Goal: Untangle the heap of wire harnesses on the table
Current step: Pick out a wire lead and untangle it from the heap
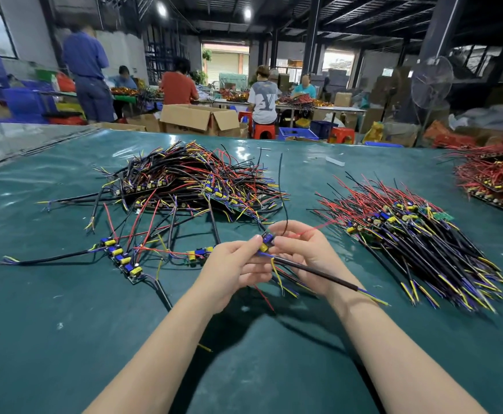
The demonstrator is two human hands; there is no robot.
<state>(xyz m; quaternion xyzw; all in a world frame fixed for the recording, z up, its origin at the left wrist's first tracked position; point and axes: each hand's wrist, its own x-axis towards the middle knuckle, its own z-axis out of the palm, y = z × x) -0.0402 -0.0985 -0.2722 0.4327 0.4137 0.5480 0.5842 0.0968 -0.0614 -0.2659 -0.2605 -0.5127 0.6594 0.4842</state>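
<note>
A tangled heap of wire harnesses (190, 180) with black, red, yellow and blue leads lies on the green table (65, 324) at centre left. Above the table in the middle, my left hand (232, 270) and my right hand (307, 255) both pinch one small harness module (266, 242) with blue and yellow parts. Its black sheathed cable (319, 271) runs to the right over my right wrist, and thin red and black leads rise from it. A strip of several joined modules (121, 258) lies flat to the left of my hands.
A laid-out pile of harnesses (408, 234) fans across the table to the right. Another pile of mostly red wires (495, 177) sits at the far right edge. Behind the table are cardboard boxes (199, 119), stools, a standing fan (431, 85) and several seated people.
</note>
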